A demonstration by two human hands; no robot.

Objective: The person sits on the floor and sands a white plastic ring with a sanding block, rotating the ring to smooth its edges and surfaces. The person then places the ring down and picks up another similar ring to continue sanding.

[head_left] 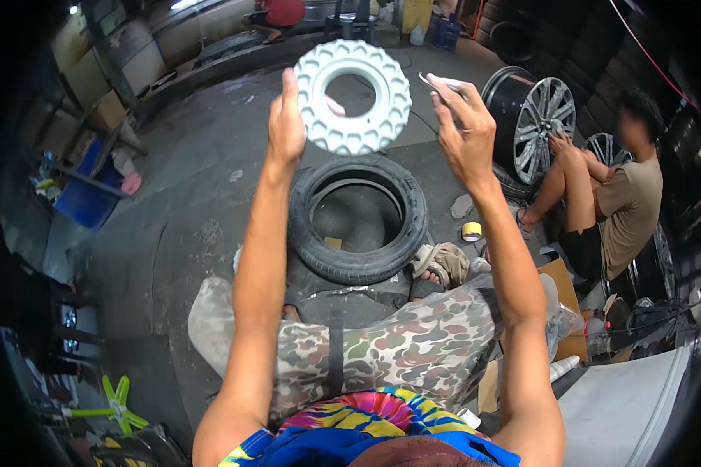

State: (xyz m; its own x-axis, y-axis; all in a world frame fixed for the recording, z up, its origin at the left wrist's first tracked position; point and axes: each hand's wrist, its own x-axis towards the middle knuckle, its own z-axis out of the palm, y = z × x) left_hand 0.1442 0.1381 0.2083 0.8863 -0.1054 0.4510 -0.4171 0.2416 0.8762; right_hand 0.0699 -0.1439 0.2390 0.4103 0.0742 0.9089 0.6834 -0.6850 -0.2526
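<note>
Raised in front of me is a pale, ring-shaped part (311,128) with a round hole and a scalloped row of pockets around its face. My left hand (287,128) grips it at its left edge, thumb up along the rim and a fingertip showing through the hole. To the right of the ring, apart from it, is my right hand (466,128). Its fingers are pinched on a small, thin, hooked piece (424,79), too small to name exactly. Below the ring, a black tyre (308,245) lies flat on the floor between my feet.
At right a person (635,194) sits by an alloy wheel (541,128), a hand on its face. A yellow tape roll (471,231) lies near my right forearm. Cardboard (566,300) and clutter lie at lower right. A blue bin (86,191) stands left; another person (282,14) crouches far back.
</note>
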